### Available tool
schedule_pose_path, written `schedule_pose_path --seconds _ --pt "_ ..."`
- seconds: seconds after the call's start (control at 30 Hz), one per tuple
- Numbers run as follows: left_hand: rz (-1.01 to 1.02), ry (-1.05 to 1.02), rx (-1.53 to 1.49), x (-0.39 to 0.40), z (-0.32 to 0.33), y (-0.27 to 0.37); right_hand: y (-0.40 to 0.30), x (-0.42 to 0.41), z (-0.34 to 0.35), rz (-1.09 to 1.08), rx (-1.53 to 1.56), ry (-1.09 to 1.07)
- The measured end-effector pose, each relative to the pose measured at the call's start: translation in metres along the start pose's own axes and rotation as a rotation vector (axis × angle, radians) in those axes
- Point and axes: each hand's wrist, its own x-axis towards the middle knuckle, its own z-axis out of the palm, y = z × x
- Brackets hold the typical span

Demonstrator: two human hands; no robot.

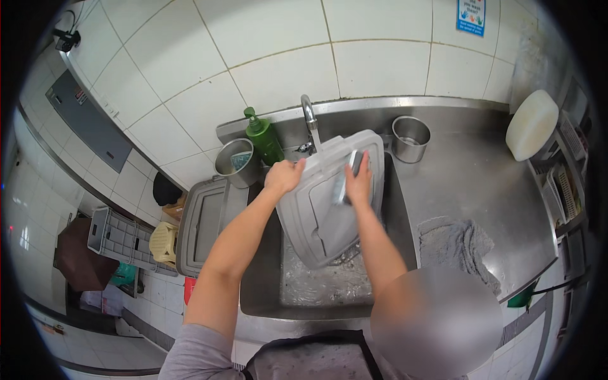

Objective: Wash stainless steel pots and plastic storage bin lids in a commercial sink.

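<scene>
A grey plastic bin lid is tilted over the stainless steel sink. My left hand grips its upper left edge. In my right hand is a scrub brush, its pale bristles against the lid's face and slightly blurred. Water runs from the curved chrome faucet onto the lid's top edge. Shallow water with dark bits covers the basin floor below. The lid hides part of the basin and the faucet's base.
Left of the faucet stand a green pump bottle and a metal pot holding a sponge-like item. A second grey lid lies farther left. On the right are a metal container, a grey towel and an off-white plastic container.
</scene>
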Motion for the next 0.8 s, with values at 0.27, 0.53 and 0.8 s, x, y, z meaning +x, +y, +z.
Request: schedule_pose_path --seconds 0.27,0.53,0.8 --pt "-0.077 0.088 -0.159 -0.031 0.031 -0.058 -0.037 -0.109 0.035 -0.255 -0.149 -0.3" --pt "-0.176 0.001 -0.245 -0.065 0.06 -0.093 0.001 -0.034 0.028 -0.046 -0.341 -0.519" --pt "-0.336 -0.087 -0.579 -0.076 0.079 -0.141 0.01 -0.146 0.049 -0.781 -0.178 -0.667"
